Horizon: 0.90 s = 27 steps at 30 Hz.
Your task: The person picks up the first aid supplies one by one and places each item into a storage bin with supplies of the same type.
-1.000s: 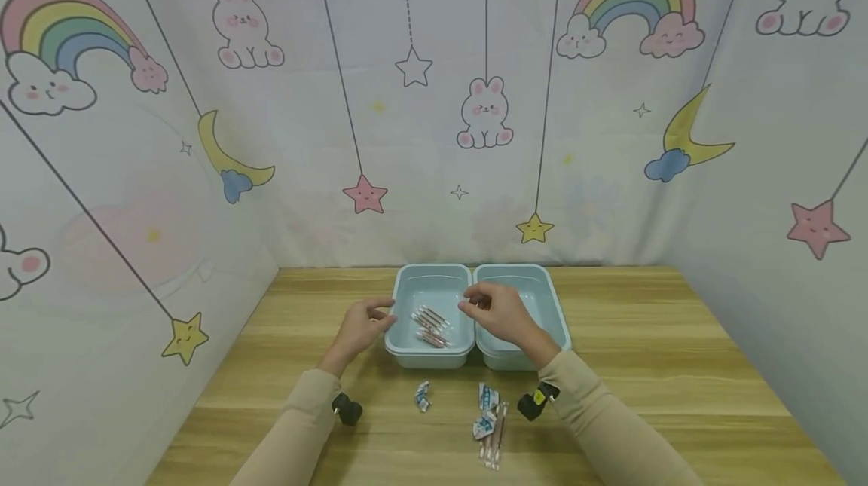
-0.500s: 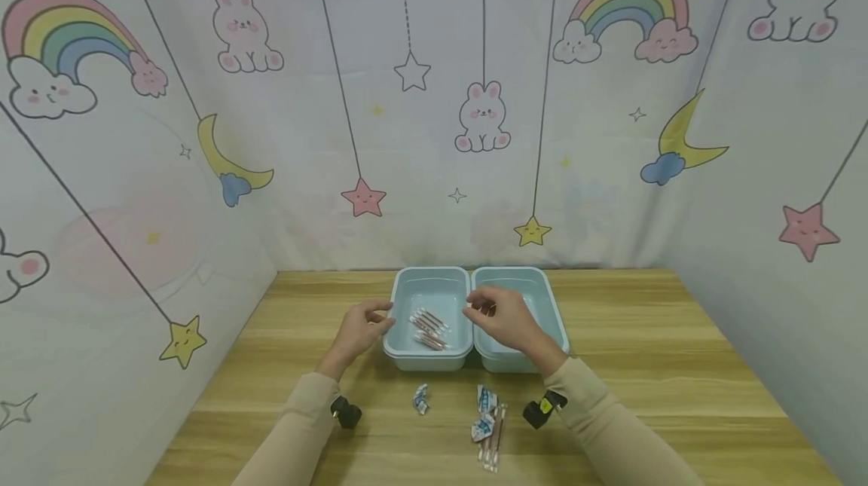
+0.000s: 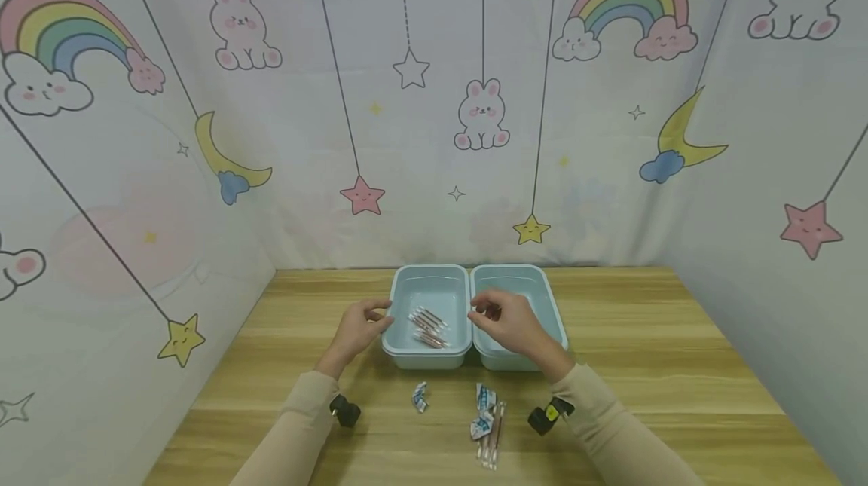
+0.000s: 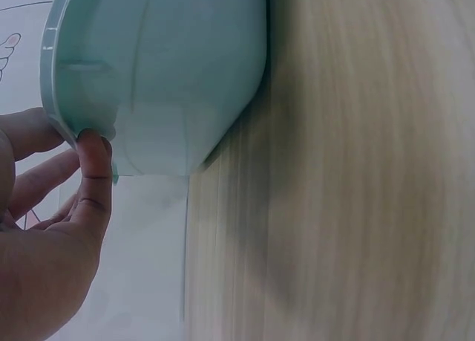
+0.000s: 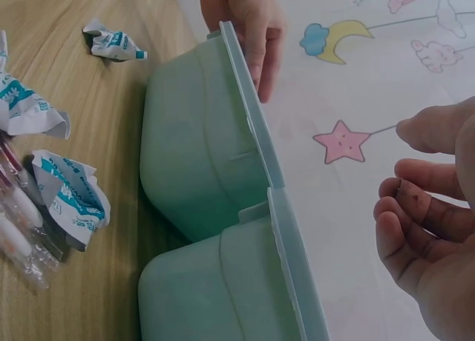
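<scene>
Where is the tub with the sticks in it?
In the head view, the left tub stands at the back of the table, beside the right tub, with the left hand gripping its left side.

1. A pale-blue, rounded plastic tub [image 3: 427,359] stood upright, rim pinched by the left hand [image 3: 356,328].
2. Slim brown, white-tipped sticks [image 3: 429,318] lay inside.
3. Its pale-blue plastic twin [image 3: 502,361] stood touching, below the right hand [image 3: 510,320].
</scene>
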{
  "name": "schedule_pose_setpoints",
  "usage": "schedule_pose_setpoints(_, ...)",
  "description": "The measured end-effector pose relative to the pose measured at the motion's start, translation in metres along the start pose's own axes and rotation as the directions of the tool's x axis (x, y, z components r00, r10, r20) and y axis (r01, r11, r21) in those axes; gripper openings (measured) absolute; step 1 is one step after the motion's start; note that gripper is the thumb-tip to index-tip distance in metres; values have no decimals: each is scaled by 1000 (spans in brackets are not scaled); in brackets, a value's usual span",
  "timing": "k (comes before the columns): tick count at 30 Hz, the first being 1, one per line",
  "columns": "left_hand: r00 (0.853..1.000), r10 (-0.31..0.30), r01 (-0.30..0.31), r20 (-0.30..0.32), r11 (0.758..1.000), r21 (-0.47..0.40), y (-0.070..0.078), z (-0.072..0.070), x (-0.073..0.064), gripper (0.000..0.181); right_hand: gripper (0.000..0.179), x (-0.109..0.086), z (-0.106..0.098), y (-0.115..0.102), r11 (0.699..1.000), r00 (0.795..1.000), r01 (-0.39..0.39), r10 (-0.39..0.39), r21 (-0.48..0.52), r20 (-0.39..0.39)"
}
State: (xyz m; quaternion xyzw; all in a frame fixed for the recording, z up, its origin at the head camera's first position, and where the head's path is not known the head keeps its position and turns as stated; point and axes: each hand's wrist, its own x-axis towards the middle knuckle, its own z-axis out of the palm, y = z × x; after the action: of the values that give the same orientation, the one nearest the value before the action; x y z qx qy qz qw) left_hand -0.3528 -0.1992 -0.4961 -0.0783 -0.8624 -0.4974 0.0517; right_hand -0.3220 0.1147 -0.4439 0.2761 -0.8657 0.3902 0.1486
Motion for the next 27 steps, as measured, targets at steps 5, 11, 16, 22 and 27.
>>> schedule_pose_setpoints(5, 1000, -8, 8, -4, 1000, -3, 2, 0, -1, 37, 19, -4, 0, 2, 1000, 1000, -5, 5, -1, -6)
schedule_pose_setpoints(11, 1000, -15, 15, 3, 1000, -3, 3, 0, -2, 39, 16, -8, -4, 1, 1000, 1000, 8, -8, 5, -22)
schedule_pose_setpoints(16, 1000, -14, 14, 2, 1000, -3, 3, 1, -1, 39, 19, -12, -8, 0, 1000, 1000, 16, -15, 11, -14)
schedule_pose_setpoints(22, 1000, -19, 19, 1, 1000, 8, 3, 1, 0, 38, 22, -16, -13, 0, 1000, 1000, 13, -14, 15, 12)
schedule_pose_setpoints(27, 1000, -20, 20, 0, 1000, 6, 3, 1, 0, 39, 21, -20, -16, 0, 999, 999, 29, -30, 19, 22)
